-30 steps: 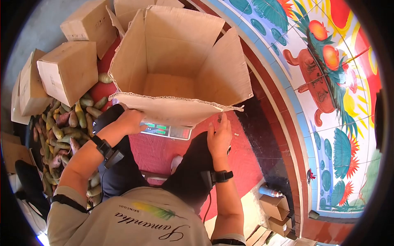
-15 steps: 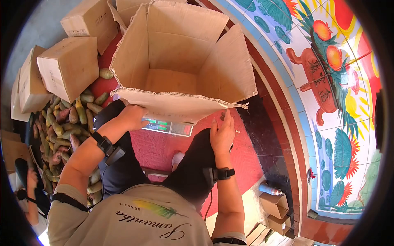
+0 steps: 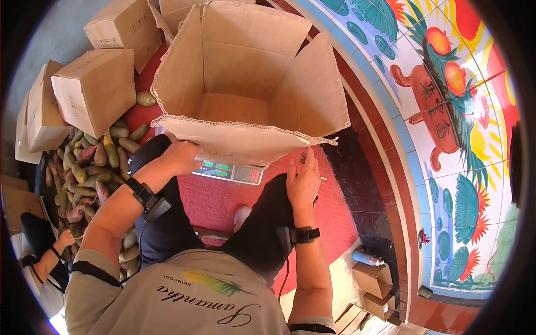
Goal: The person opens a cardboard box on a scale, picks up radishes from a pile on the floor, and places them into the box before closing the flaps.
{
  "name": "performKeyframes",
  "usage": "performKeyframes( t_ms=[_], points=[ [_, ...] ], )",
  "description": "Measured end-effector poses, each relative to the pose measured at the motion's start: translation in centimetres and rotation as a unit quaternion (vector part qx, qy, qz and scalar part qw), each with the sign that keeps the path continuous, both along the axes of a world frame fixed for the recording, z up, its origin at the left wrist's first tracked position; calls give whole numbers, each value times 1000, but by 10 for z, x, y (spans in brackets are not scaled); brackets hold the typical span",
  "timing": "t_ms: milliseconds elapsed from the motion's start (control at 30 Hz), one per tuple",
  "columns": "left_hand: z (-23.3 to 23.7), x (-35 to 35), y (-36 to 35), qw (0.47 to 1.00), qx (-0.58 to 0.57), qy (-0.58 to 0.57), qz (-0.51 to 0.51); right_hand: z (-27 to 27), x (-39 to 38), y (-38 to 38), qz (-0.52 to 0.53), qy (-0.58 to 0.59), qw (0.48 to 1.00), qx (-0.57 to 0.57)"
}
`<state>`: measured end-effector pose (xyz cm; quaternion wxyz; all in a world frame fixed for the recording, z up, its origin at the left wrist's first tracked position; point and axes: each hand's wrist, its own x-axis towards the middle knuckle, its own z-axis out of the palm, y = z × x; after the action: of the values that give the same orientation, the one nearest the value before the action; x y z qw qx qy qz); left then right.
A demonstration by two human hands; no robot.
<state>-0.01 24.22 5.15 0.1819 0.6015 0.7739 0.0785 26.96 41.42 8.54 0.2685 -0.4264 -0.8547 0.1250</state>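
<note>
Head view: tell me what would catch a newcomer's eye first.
The big open cardboard box comes first, at top centre, with a scale showing just below its near side. Next is the brightly painted tile wall along the right side. Then comes the heap of long green, yellow and reddish produce at left, below several cartons.

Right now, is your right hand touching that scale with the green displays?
Apart: the head view shows red floor plainly between the right hand and the scale.
</note>
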Motion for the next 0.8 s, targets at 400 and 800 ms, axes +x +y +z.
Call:
performKeyframes(
  t_ms=[400, 800],
  points=[
    [-3, -3, 1, 1000, -9, 11, -15, 2, 0, 0, 0, 4, 1000, -19],
    [-3, -1, 0, 1000, 5, 7, 7, 0, 0, 1, 3, 0, 1000, -15]
  ],
)
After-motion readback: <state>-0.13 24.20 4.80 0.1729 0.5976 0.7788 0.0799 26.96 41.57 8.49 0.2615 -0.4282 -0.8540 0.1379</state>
